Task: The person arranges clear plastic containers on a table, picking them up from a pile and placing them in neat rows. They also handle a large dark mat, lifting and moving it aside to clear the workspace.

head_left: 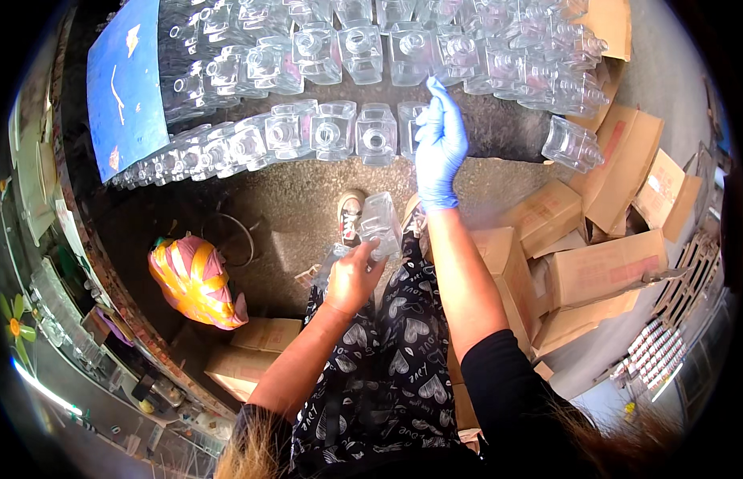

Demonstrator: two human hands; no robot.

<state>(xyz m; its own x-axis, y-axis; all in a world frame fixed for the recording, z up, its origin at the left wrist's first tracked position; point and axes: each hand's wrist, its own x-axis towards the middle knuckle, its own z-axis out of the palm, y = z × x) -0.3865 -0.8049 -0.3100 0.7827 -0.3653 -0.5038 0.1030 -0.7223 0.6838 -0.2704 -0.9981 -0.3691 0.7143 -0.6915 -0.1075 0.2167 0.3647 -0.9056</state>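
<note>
My bare left hand [355, 278] is closed on a clear, square-shouldered glass bottle [380, 211], held tilted above my lap. Beside that hand is another piece of clear glass [331, 257], partly hidden by the fingers. My right hand [441, 148], in a blue glove, reaches forward over the conveyor with its fingers apart and a fingertip stretched away from me. Its thumb side overlaps a clear bottle [407, 128] at the end of the nearest row; whether they touch is unclear. Left of it in that row stands another bottle [376, 136].
Several rows of clear bottles [360, 54] stand on the dark belt [499, 132]. One bottle [573, 145] leans at the belt's right end. A blue panel [128, 96] is at left. Open cardboard boxes [607, 267] pile at right; a taped bundle [197, 281] lies at lower left.
</note>
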